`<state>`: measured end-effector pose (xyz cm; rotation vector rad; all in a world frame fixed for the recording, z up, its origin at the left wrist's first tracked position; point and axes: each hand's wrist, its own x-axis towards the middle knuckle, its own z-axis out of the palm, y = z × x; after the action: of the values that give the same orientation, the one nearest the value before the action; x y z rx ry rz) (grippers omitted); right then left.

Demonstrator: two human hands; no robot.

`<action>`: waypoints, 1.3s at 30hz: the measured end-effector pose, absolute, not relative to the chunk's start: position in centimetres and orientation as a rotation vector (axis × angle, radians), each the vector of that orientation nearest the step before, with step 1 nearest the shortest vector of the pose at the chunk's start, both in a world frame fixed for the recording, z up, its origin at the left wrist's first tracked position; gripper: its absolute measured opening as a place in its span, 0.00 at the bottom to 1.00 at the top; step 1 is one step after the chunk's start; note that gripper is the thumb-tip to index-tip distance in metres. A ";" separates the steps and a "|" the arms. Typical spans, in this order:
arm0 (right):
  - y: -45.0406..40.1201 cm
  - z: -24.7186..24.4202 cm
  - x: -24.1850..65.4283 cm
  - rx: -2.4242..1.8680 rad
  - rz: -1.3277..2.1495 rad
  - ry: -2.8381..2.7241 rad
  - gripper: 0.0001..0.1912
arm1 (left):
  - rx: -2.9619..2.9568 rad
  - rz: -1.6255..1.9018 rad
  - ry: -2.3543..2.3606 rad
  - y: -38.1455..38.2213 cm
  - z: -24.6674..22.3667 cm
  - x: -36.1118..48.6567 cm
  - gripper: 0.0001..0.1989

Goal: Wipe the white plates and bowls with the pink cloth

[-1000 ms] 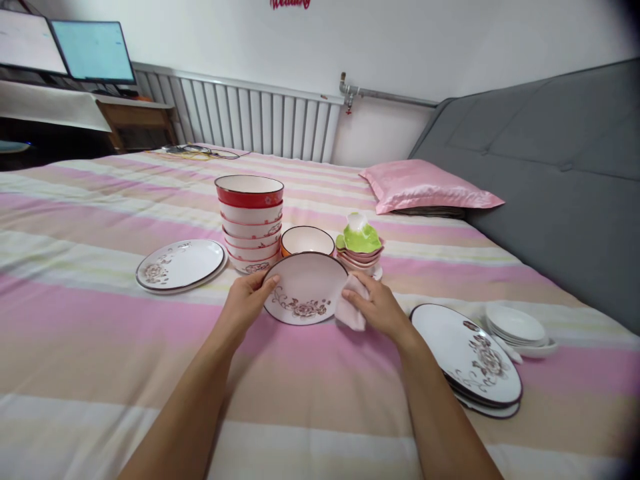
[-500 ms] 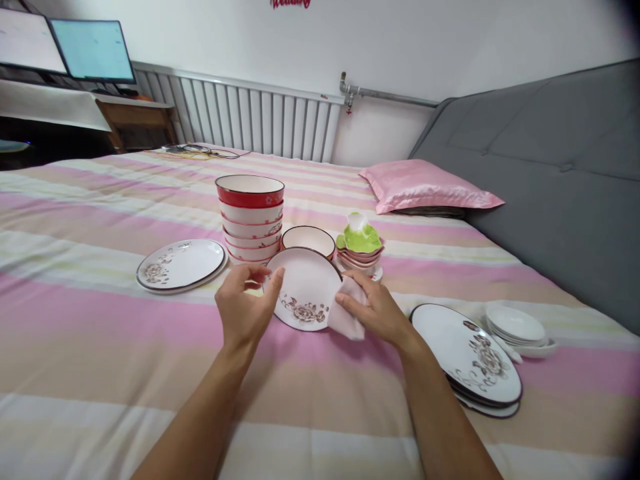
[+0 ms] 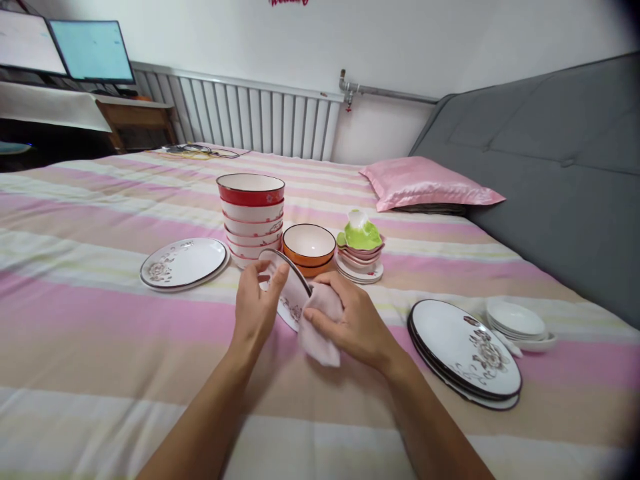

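Note:
A white plate with a dark rim and brown flower print is held up over the bed, tilted so that it shows narrow. My left hand grips its left edge between thumb and fingers. At the right edge, my right hand pinches a pale pink cloth folded over the rim. The cloth hides part of the plate. Just behind stand a tall stack of red and white bowls and two orange bowls with white insides.
Two flat plates lie at left. A stack of flowered plates and small white dishes are at right. Leaf-shaped dishes sit on small plates. Behind are a pink pillow and a grey headboard.
The plate has turned from facing me to nearly edge-on. My right hand and the cloth have moved left and slightly down; my left hand has shifted a little right. The orange bowls show more.

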<state>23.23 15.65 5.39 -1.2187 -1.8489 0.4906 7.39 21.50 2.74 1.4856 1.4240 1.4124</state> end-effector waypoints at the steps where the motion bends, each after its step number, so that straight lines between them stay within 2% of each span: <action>1: 15.5 5.4 22.9 -1.192 0.495 -1.856 0.17 | 1.373 1.412 1.376 21.5 2.9 7.4 0.30; 6: 14.8 5.1 21.1 -1.052 0.587 -1.926 0.20 | 0.982 1.288 1.183 21.2 4.5 6.1 0.29; 11: 14.9 4.0 20.6 -0.888 0.864 -1.951 0.14 | 0.742 1.154 1.094 21.8 5.4 2.2 0.14; 14: 16.0 1.8 21.5 -1.023 0.775 -1.667 0.16 | 0.685 1.167 1.107 22.6 4.5 0.2 0.10; 19: 17.6 -2.0 23.2 -1.263 0.566 -1.175 0.19 | 0.678 1.214 1.059 23.1 1.8 -1.0 0.16; 23: 16.7 -2.9 23.5 -1.255 0.548 -1.039 0.20 | 0.660 1.199 0.901 21.9 0.7 -0.4 0.20; 28: 13.3 -3.1 24.0 -1.302 0.474 -0.865 0.21 | 0.745 0.918 0.809 18.6 0.6 1.2 0.24; 32: 9.9 -4.0 24.7 -1.409 0.358 -0.698 0.23 | 1.046 0.718 0.962 16.6 -0.1 2.5 0.25; 39: 5.6 -5.4 24.7 -1.556 0.306 -0.652 0.29 | 1.438 0.887 1.142 13.5 -1.1 3.6 0.23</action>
<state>24.68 5.56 -5.40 -1.5564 -0.6522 0.3063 3.60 13.45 -1.07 1.4383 1.1415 0.8874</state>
